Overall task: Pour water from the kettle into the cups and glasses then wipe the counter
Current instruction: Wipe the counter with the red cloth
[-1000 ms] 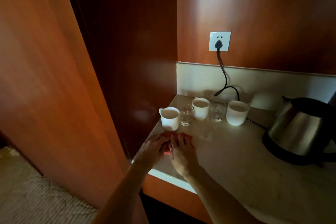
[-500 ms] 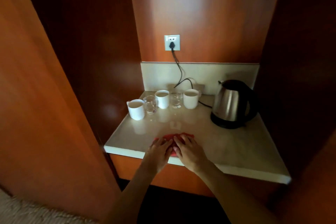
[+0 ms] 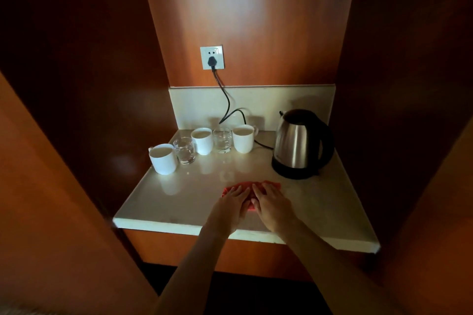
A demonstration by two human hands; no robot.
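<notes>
A red cloth (image 3: 246,184) lies flat on the pale stone counter (image 3: 176,202), in front of the kettle and near the front edge. My left hand (image 3: 231,204) and my right hand (image 3: 273,206) press side by side on it, fingers stretched flat, hiding most of it. The steel kettle (image 3: 297,147) with a black handle stands on its base at the back right. Three white cups (image 3: 163,159) (image 3: 202,141) (image 3: 243,138) and two glasses (image 3: 184,150) (image 3: 222,140) stand in a row at the back left, all holding liquid.
The counter sits in a narrow wooden niche with dark walls close on both sides. A black cord (image 3: 227,102) runs from the wall socket (image 3: 211,57) down behind the cups to the kettle base. The counter's front edge is just under my wrists.
Both hands have slid the red cloth to the right, from just in front of the left cup to in front of the kettle. The view has swung right.
</notes>
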